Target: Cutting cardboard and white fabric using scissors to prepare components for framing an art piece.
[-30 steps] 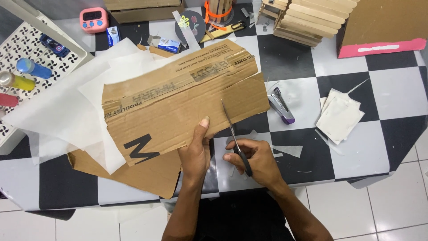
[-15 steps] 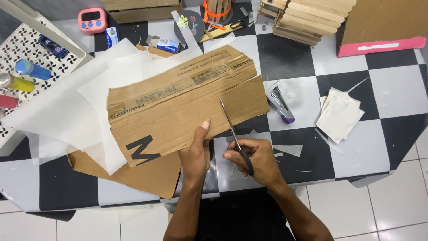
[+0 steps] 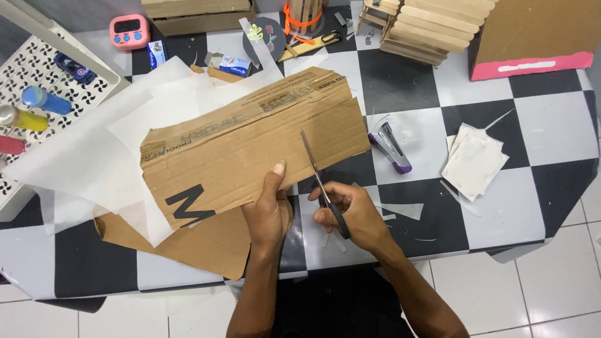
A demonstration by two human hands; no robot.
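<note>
My left hand [image 3: 270,209] pinches the near edge of a long brown cardboard sheet [image 3: 244,147], thumb on top, holding it tilted over the checkered table [image 3: 513,213]. My right hand [image 3: 350,213] grips black-handled scissors [image 3: 322,184]. The blades point away from me and sit in the cardboard, just right of my left thumb, partway into the sheet. A black printed letter marks the cardboard's near left corner.
White paper sheets [image 3: 94,156] and another cardboard piece [image 3: 206,241] lie under the sheet. A purple stapler [image 3: 391,149] and folded white papers [image 3: 474,159] lie to the right. A pink timer [image 3: 128,31], wooden stick stacks [image 3: 432,25], a box [image 3: 532,34] and a white tray [image 3: 37,69] line the back and left.
The scissors have advanced deeper into the cardboard, and the sheet has shifted slightly right and turned a little. Both hands stay in about the same place.
</note>
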